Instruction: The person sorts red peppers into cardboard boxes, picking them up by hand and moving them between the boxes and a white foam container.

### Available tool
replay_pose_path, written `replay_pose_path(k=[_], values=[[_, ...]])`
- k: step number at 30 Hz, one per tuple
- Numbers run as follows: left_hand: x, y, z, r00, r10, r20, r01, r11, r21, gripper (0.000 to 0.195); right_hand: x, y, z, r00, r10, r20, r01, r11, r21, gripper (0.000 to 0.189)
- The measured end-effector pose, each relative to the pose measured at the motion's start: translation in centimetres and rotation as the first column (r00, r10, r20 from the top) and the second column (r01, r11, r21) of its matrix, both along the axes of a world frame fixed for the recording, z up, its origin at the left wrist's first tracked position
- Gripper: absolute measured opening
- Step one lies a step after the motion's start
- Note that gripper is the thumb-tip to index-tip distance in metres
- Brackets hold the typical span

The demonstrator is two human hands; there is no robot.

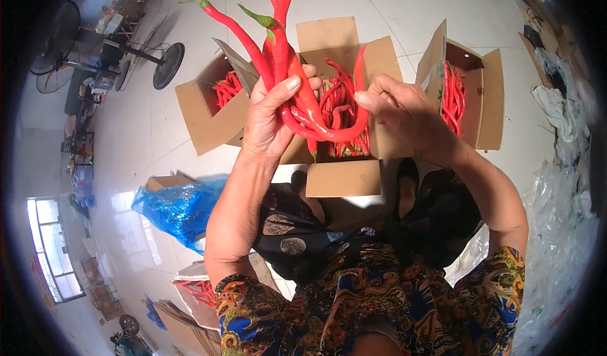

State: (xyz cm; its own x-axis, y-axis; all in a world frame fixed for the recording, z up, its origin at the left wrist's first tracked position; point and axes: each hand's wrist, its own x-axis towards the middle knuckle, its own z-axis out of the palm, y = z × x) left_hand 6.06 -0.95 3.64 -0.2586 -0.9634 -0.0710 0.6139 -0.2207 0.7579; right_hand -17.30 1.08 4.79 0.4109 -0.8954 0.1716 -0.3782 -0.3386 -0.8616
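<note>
In my left hand is a bunch of several long red chili peppers, stems and tips pointing mostly up and away. One curved pepper bends in a U towards the right, and the fingertips of my right hand are at its upturned end. Whether those fingers pinch it or only touch it is unclear. Below both hands stands an open cardboard box with red chili peppers in it.
A second open box with red peppers stands left, a third right. Blue plastic lies near my left arm, with a container of peppers below it. Clear plastic sheeting covers the right side. A fan's base stands far left.
</note>
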Motion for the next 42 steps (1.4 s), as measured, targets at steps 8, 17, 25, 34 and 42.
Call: replay_pose_path(k=[8, 17, 25, 34, 42], values=[[-0.2, 0.0, -0.2, 1.0, -0.003, 0.016, 0.003, 1.0, -0.003, 0.036, -0.1, -0.4, 0.1, 0.928, 0.036, 0.37, -0.259, 0.778, 0.573, 0.057], [-0.8, 0.1, -0.1, 0.998, -0.028, 0.055, 0.028, 1.0, 0.005, 0.044, -1.2, -0.9, 0.6, 0.925, 0.019, 0.379, -0.262, 0.753, 0.603, 0.05], [-1.8, -0.2, -0.8, 0.983, -0.009, 0.183, 0.015, 0.999, -0.029, 0.04, -1.2, -1.3, -0.8, 0.927, 0.133, 0.352, -0.334, 0.721, 0.607, 0.056], [-2.2, -1.0, -2.1, 0.947, 0.08, 0.312, -0.075, 0.997, -0.028, 0.037, -5.7, -2.4, -0.4, 0.866, 0.048, 0.498, -0.362, 0.748, 0.557, 0.028], [-0.9, -1.3, -3.3, 0.852, 0.058, 0.52, -0.068, 0.998, 0.001, 0.025, -21.1, -0.6, -5.2, 0.767, -0.405, 0.498, 0.029, 0.797, 0.604, 0.02]])
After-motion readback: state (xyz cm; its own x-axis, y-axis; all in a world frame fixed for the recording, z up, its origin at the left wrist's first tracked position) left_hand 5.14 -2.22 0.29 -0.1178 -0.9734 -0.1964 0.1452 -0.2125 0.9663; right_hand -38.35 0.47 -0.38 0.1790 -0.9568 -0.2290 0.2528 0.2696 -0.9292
